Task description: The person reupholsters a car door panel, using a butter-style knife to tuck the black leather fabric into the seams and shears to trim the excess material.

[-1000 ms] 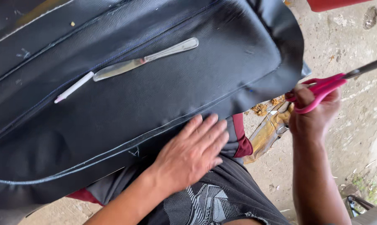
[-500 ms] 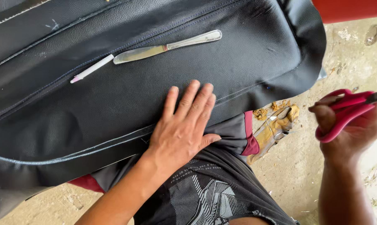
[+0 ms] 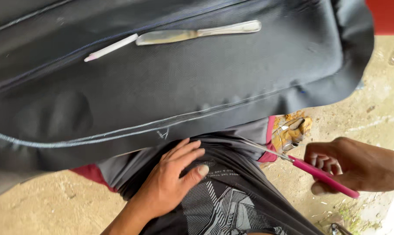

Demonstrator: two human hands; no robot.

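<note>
Soft, even daylight, faint shadows, mild sheen on the black cover (image 3: 171,87), slight motion blur.

A single camera, worn on the person's head, looks steeply down and slightly forward at the person's own lap from close range. The black cover (image 3: 171,87) fills the upper two thirds of the frame, its far side running off the top and left edges. The left hand (image 3: 171,182) enters from the bottom centre, the right hand (image 3: 358,167) from the right edge. Bare ground (image 3: 40,213) shows at the lower left and right.
</note>
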